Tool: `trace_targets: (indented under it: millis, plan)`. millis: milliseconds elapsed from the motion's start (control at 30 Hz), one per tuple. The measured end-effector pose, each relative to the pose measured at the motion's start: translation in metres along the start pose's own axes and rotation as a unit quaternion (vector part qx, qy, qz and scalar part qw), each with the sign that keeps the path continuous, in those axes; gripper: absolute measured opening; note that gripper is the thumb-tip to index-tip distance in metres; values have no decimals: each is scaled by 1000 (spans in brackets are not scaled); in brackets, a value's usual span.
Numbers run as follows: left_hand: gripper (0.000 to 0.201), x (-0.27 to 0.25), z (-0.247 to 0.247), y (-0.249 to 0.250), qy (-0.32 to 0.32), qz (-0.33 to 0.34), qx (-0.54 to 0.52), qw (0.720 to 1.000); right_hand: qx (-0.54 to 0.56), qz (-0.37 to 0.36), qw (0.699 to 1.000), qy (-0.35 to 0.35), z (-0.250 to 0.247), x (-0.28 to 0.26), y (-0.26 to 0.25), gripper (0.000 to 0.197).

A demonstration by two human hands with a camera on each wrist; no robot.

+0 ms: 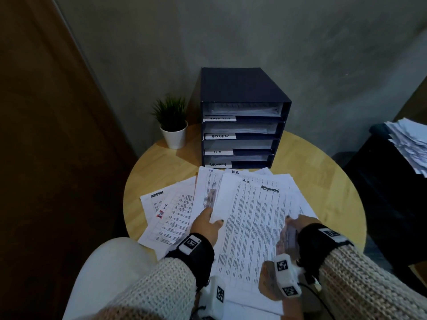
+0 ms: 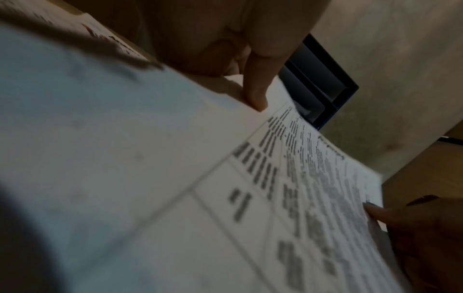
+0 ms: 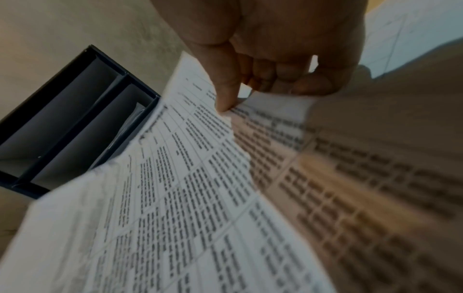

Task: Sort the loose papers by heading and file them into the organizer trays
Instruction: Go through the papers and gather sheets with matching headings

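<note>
A dark blue organizer point(image 1: 242, 125) stands at the back of the round table, its four trays labelled TASK LIST, ADMIN, H.R and SECURITY. Loose printed papers fan out in front of it. The top sheet point(image 1: 251, 218) is headed H.R beside a scribbled-out word. My left hand point(image 1: 213, 218) grips its left edge, thumb point(image 2: 255, 97) on top and fingers under. My right hand point(image 1: 290, 221) pinches the right edge, thumb point(image 3: 225, 97) above and fingers curled beneath. More H.R sheets point(image 1: 208, 185) lie behind, and a sheet headed ADMIN point(image 1: 159, 202) lies at the left. The organizer point(image 3: 75, 128) shows beyond the paper.
A small potted plant point(image 1: 173, 125) stands left of the organizer. A second stack of papers point(image 1: 411, 144) sits on dark furniture at the right. The wooden table point(image 1: 323, 172) shows bare at its right side. My knee point(image 1: 111, 273) is at the near left edge.
</note>
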State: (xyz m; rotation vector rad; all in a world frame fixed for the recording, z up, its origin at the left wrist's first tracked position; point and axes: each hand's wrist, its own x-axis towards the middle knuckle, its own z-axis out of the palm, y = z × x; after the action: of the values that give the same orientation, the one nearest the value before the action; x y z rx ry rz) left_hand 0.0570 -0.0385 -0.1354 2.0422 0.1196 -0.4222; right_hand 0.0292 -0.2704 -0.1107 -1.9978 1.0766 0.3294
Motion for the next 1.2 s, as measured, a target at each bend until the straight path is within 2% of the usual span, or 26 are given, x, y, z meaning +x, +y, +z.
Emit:
trace_targets:
  millis: [67, 167, 233, 300, 367, 433, 467, 533, 600, 733, 833, 933, 1200]
  plan:
    - [46, -1, -4, 2, 16, 6, -29, 999, 93, -10, 995, -13, 2, 6, 7, 56]
    - [34, -1, -10, 7, 35, 34, -62, 997, 217, -37, 975, 3, 1, 17, 19, 61]
    - [31, -1, -12, 9, 33, 48, -73, 996, 222, -52, 973, -25, -1, 22, 22, 63]
    - [29, 1, -11, 8, 25, 44, -61, 997, 228, -46, 969, -81, 1, 20, 17, 56]
    - [27, 7, -11, 2, 24, 13, -50, 998, 174, -7, 980, -91, 7, 12, 12, 53]
    - [18, 15, -15, -5, 50, -43, -45, 997, 89, 11, 996, -4, 7, 12, 10, 64]
    - [16, 18, -18, -9, 65, -70, -17, 995, 20, 6, 1000, 7, 6, 7, 9, 66]
    - [33, 24, -25, -17, 81, -115, 62, 988, -73, -24, 997, 13, 7, 9, 11, 64]
    - [51, 28, -31, -20, 88, -132, 65, 985, -124, -43, 991, 12, 8, 11, 14, 64]
    - [54, 34, -40, -17, 30, -109, 54, 992, -143, -50, 988, -28, 11, 18, 21, 64]
    - [46, 38, -44, -11, 17, -95, 47, 994, -153, -44, 986, -38, 11, 22, 22, 67]
    - [34, 43, -45, -6, 40, -65, 42, 996, -138, -50, 989, -35, 9, 23, 18, 75]
    - [30, 42, -58, 0, 76, -27, 155, 985, -200, -68, 975, -75, 10, 29, 25, 76]
